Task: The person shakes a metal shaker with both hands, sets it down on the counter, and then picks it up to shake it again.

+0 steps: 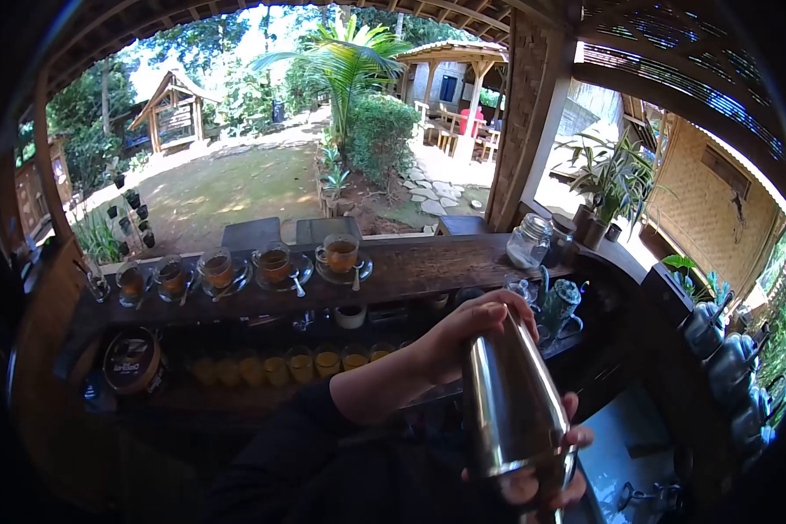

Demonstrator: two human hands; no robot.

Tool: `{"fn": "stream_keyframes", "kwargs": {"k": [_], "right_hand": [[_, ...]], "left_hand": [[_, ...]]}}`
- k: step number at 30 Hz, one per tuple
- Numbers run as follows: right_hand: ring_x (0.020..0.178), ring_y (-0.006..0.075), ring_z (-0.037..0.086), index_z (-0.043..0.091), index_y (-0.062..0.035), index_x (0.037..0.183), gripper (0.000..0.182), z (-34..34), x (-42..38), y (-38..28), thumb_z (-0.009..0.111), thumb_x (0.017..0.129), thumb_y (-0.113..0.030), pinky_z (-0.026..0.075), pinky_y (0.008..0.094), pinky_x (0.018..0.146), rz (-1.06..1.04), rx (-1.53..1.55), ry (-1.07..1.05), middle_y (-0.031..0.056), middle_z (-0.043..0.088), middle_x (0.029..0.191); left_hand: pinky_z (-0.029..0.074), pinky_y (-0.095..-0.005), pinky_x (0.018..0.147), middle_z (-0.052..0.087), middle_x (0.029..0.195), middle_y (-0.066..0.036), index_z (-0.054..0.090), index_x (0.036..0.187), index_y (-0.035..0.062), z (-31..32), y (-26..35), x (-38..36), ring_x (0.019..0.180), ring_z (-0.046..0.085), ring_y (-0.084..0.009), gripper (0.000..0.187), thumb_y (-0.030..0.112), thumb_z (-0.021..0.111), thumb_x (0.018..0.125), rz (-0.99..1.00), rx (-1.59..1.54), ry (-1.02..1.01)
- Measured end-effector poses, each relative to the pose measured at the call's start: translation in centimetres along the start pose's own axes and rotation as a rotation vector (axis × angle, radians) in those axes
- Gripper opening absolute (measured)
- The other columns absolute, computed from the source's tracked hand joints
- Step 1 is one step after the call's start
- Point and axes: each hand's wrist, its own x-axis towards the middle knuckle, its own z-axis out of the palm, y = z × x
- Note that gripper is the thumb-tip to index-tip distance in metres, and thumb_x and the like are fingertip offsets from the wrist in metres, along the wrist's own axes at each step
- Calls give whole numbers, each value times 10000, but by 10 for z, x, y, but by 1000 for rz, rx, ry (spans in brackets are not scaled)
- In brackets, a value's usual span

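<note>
A shiny metal shaker [511, 389] is held tilted in front of my body, at the lower right of the middle. My left hand [463, 336] is closed over its narrow upper end, with the fingers curled across the top. Lower down, my right hand [555, 463] wraps round the wider part from behind and below. Its fingertips show at the shaker's right edge, while its palm is hidden. Whatever is inside the shaker cannot be seen.
Glass cups of brown drink [341, 253] on saucers line the wooden counter [428, 266]. Several glasses of yellow drink [327, 360] stand on the lower shelf beside a round tub [134, 359]. Jars [529, 243] stand right, above a sink [624, 454]; kettles [729, 362] are far right.
</note>
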Motion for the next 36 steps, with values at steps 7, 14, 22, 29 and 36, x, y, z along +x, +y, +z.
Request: {"fn": "stream_keyframes", "kwargs": {"k": [7, 14, 22, 29, 36], "right_hand": [[1115, 226, 401, 246, -68, 1278, 826, 1, 82, 63, 739, 624, -179, 344, 350, 936, -450, -601, 485, 146, 384, 1216], [1083, 321, 430, 416, -299, 1161, 664, 43, 31, 61, 758, 601, -195, 422, 430, 886, -921, -473, -56, 27, 430, 1176], [1066, 262, 460, 195, -51, 1275, 913, 35, 67, 56, 774, 599, -253, 393, 367, 904, -786, -788, 264, 119, 372, 1197], [1111, 300, 420, 214, -124, 1286, 860, -2, 63, 58, 768, 630, -178, 419, 388, 875, -715, -1302, 85, 135, 352, 1201], [1057, 345, 480, 322, -143, 1133, 713, 18, 69, 21, 786, 611, -288, 423, 487, 918, -761, -501, 99, 158, 407, 1121]], "left_hand": [[415, -445, 881, 560, 1065, -117, 461, 1143, 62, -50, -17, -33, 989, 546, -243, 465, 406, 474, 831, -425, -423, 721], [443, -401, 837, 521, 1003, -135, 475, 1058, 70, -17, 22, -51, 957, 538, -271, 389, 359, 536, 805, -72, -253, 118], [453, -397, 838, 549, 1045, -100, 475, 1094, 105, -42, 3, -55, 966, 544, -220, 354, 341, 499, 832, -351, -500, 482], [448, -393, 838, 545, 1028, -107, 490, 1067, 85, -55, -6, -30, 960, 545, -234, 378, 363, 504, 811, -218, -390, 440], [444, -408, 838, 542, 968, -134, 499, 964, 67, -17, -7, -3, 933, 556, -263, 294, 315, 508, 805, -66, -260, 315]]}}
